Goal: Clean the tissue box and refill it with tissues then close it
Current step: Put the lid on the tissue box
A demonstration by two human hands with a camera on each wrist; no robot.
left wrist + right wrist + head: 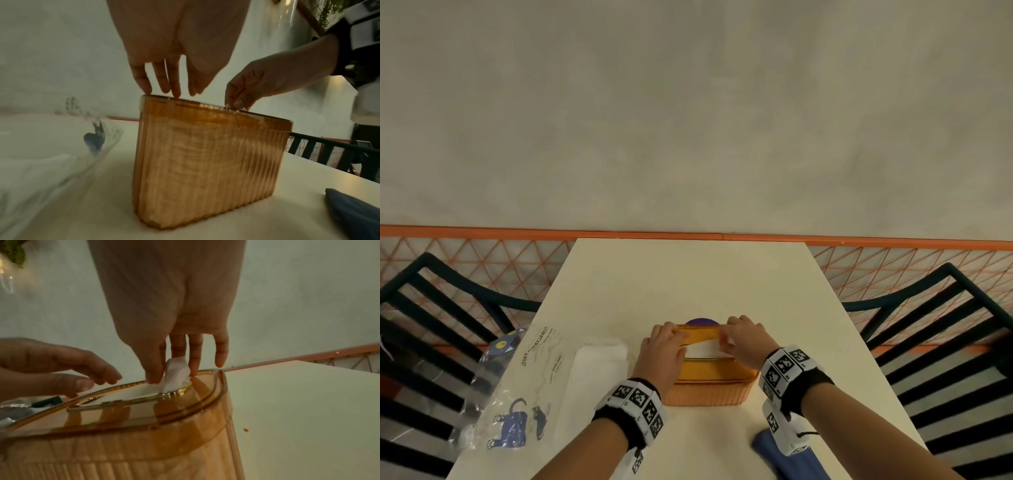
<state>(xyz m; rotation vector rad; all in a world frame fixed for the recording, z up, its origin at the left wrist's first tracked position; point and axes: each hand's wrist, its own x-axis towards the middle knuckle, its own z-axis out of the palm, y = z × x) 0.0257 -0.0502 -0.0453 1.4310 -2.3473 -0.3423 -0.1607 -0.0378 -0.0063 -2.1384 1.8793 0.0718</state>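
Note:
An orange see-through ribbed tissue box [709, 385] stands on the table [688, 274] with its lid [185, 404] on. White tissue [703, 347] shows through the gold-rimmed slot. My right hand [724, 339] pinches a corner of tissue [176, 373] between thumb and forefinger at the slot's right end and holds it just above the lid. My left hand [674, 337] rests at the slot's left end, and its fingertips [174, 94] touch the lid's top. Whether it also holds tissue there is hidden.
A stack of white tissues [599, 363] lies left of the box on clear printed packaging [517, 394]. A blue cloth [791, 459] lies at the near right. Something round and purple [701, 321] sits behind the box. Dark chairs [945, 325] flank the table.

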